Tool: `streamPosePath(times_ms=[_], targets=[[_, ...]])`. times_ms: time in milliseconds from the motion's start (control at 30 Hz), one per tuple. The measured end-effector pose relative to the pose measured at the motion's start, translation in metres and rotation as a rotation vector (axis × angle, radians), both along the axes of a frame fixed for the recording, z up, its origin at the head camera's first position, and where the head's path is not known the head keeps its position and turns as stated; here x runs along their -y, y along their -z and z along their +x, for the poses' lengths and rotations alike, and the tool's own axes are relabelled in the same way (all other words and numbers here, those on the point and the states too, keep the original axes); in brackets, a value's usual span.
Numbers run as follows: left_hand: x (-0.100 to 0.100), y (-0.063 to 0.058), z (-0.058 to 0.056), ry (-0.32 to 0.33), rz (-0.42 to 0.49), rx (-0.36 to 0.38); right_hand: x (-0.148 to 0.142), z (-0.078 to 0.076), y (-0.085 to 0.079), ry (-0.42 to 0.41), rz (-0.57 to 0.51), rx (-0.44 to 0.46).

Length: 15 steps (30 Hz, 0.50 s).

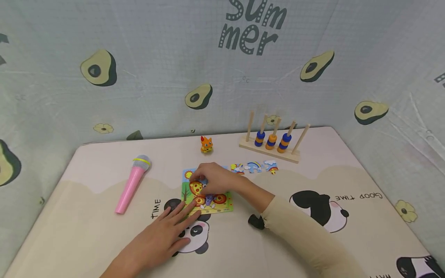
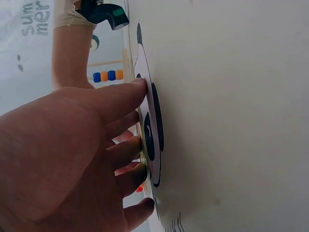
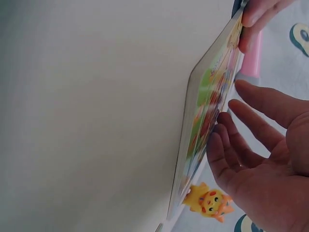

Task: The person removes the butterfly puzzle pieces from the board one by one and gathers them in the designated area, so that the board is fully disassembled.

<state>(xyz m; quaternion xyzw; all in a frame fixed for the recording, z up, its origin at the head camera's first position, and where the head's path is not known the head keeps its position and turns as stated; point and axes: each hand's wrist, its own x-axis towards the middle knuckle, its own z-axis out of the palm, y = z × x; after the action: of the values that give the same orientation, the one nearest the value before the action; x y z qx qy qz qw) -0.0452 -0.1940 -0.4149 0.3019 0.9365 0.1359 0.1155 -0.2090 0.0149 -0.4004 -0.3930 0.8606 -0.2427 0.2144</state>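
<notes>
A colourful jigsaw board (image 1: 226,206) with a sun and cartoon animals lies on the table. My left hand (image 1: 167,233) rests with spread, straight fingers on the board's lower left edge. Over the upper middle of the board, my right hand (image 1: 215,179) bends its fingers loosely down to the picture. In the right wrist view the fingertips of that hand meet the face of the board (image 3: 207,101), and no piece shows between thumb and fingers. Part of the picture is hidden under the right hand. Loose rainbow puzzle pieces (image 1: 254,166) lie just right of the board.
Left of the board lies a pink toy microphone (image 1: 130,187). A small orange animal figure (image 1: 206,144) stands behind the board. At the back right is a wooden peg stand (image 1: 269,148) with blue and orange rings. A patterned cloth hangs behind the table.
</notes>
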Motion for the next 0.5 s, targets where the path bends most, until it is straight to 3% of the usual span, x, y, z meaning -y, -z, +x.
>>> streamPosePath(times_ms=[500], targets=[[-0.002, 0.001, 0.0, -0.034, 0.006, 0.045, 0.012, 0.006, 0.001, 0.012, 0.088, -0.027]])
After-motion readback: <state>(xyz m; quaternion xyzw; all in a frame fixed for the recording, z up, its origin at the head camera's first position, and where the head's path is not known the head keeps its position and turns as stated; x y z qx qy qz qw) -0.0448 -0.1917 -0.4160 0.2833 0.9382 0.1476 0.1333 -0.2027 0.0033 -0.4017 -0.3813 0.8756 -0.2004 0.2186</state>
